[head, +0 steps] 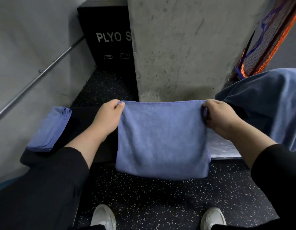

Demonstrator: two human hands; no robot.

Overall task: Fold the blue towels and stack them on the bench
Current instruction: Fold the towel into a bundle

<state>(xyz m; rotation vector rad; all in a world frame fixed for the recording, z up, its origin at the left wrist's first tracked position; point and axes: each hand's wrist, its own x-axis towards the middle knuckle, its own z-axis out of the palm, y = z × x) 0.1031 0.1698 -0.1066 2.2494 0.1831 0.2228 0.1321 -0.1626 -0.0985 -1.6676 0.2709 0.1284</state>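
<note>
Since the blue towel (162, 138) hangs limp and light, left hand (109, 113) and right hand (216, 117) pinching its 2 top corners works; folded stack (49, 128) sits at 9 o'clock

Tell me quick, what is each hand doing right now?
Left hand: pinches the blue towel's top corner.
Right hand: grips the other top corner.

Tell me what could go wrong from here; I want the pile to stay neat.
1. The towel hangs in the air, pinched only at its top corners by the left hand and right hand. If either grip slips, the fold may open.
2. Its lower edge hangs below the bench edge, so it could drag while being moved.
3. The stack lies close to the bench's left end; a careless placement could push it askew.
</note>
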